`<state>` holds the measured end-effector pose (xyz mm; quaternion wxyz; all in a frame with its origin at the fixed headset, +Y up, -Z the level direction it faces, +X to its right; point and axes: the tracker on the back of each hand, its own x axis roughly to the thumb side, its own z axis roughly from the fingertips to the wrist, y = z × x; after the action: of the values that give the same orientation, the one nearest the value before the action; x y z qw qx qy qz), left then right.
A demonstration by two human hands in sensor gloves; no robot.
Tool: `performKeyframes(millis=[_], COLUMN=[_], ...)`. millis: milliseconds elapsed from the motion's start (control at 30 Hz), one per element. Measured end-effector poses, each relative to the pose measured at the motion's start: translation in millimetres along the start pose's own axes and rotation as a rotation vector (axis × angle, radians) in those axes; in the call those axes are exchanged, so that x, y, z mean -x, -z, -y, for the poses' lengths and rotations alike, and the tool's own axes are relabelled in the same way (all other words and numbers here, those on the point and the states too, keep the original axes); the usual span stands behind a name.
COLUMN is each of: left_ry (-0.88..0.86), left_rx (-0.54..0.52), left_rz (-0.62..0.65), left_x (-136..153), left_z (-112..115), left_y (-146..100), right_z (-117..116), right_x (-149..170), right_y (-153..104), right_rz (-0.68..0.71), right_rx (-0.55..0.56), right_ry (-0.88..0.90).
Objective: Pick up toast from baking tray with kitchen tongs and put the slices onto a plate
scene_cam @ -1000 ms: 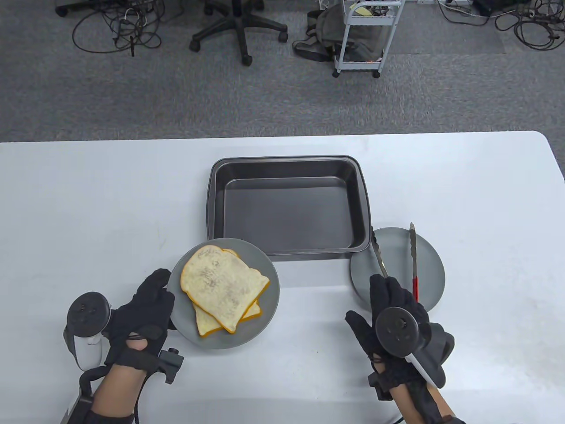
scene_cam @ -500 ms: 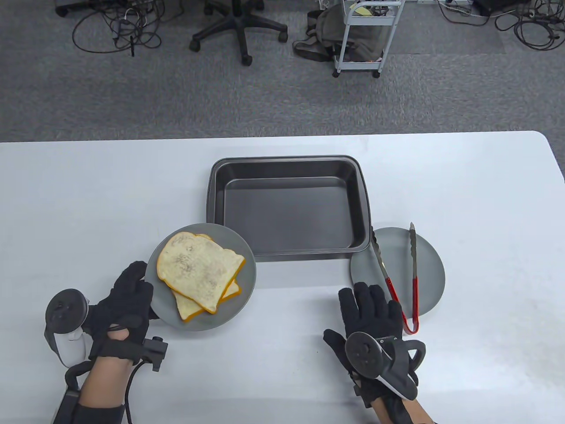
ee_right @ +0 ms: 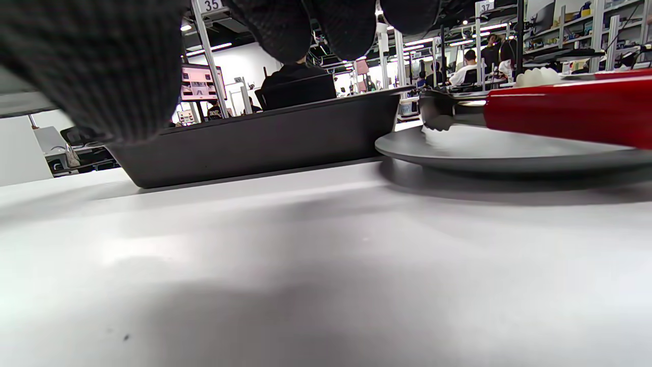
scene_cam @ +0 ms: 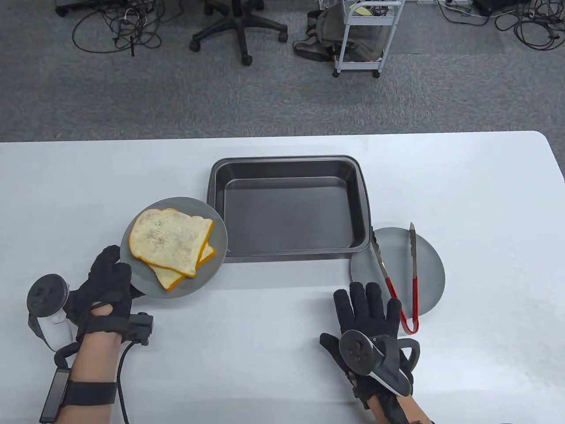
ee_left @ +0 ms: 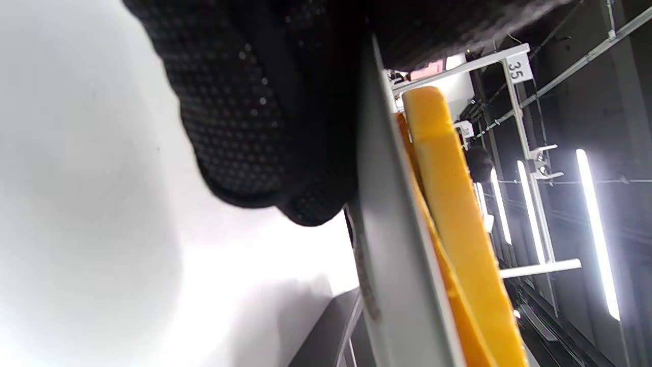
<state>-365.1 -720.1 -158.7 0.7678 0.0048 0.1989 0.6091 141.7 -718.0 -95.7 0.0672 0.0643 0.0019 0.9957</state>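
Quick count: two toast slices (scene_cam: 170, 240) stacked on one plate (scene_cam: 218, 247), a second plate (scene_cam: 430, 265), one tray (scene_cam: 289, 205), one pair of tongs (scene_cam: 408, 287), two gloved hands, left (scene_cam: 108, 282) and right (scene_cam: 368, 309).

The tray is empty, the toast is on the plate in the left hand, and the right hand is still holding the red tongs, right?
Not quite. In the table view the right hand lies flat on the table, holding nothing; the red tongs rest on the second plate. The rest is right: baking tray empty, toast on the plate in the left hand.
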Motion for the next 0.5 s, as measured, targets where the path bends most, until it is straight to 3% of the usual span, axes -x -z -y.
performKeyframes(millis=[500], left_ry=[0.097], left_rx=[-0.119], left_rz=[-0.124], left_x=[11], left_z=[-16], left_y=[64], right_z=[2], right_x=[5], right_y=[1], right_rz=[-0.004], right_rx=[-0.014], right_ry=[0.043])
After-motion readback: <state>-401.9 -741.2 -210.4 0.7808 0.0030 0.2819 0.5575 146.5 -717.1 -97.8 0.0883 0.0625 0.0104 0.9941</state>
